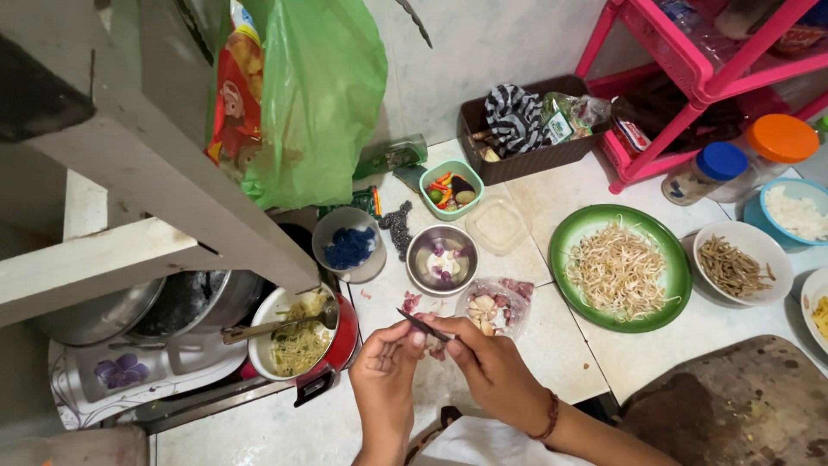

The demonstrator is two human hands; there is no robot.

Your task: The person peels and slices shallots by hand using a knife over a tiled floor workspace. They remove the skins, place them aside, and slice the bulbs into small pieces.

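Head view: the right hand (492, 362) grips a small knife (423, 324), blade angled toward the left hand (385, 362), whose fingers pinch a small clove for peeling; both hover just in front of the steel bowl (442, 259); a plastic bag of cloves (495, 304) lies beside that bowl within reach on the counter (552, 345).

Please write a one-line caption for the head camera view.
Right hand holds a small knife against something in the left hand, near a green plate of bean sprouts.
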